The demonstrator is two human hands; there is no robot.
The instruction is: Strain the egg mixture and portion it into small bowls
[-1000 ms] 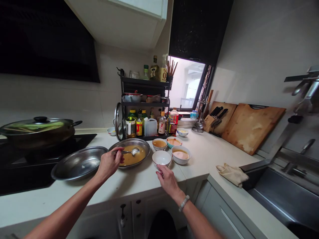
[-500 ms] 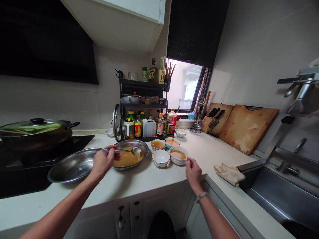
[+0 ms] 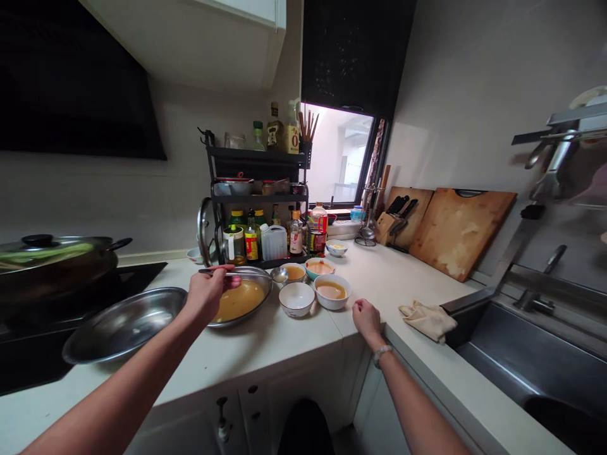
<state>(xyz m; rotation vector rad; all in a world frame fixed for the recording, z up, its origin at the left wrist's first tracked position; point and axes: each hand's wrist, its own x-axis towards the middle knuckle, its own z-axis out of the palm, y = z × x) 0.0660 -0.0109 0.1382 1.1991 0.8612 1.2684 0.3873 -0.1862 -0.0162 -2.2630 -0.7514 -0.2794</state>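
My left hand [image 3: 208, 294] is closed around the handle of a metal ladle [image 3: 279, 275]. The ladle's scoop is just past the right rim of a metal basin [image 3: 268, 297] of yellow-brown liquid, close to a small bowl [image 3: 303, 281] with similar liquid. In front of that bowl is an empty white bowl [image 3: 296, 306]. To its right a white bowl [image 3: 333, 304] holds some liquid, and behind stands a green-rimmed bowl [image 3: 310, 273] with pinkish contents. My right hand [image 3: 367, 319], fingers curled and nothing visible in them, is over the counter, a little apart from the white bowl of liquid.
An empty metal basin [image 3: 123, 325] stands at the left beside a lidded pan [image 3: 52, 259] on the stove. Behind the bowls is a black rack [image 3: 258, 198] with bottles. A cloth [image 3: 428, 321] lies by the sink [image 3: 512, 363]; cutting boards [image 3: 465, 230] lean at the back right.
My left hand has lifted the ladle from the liquid and brought it right, toward the bowls. My right hand has come away from the white bowl's rim. The view has shifted slightly.
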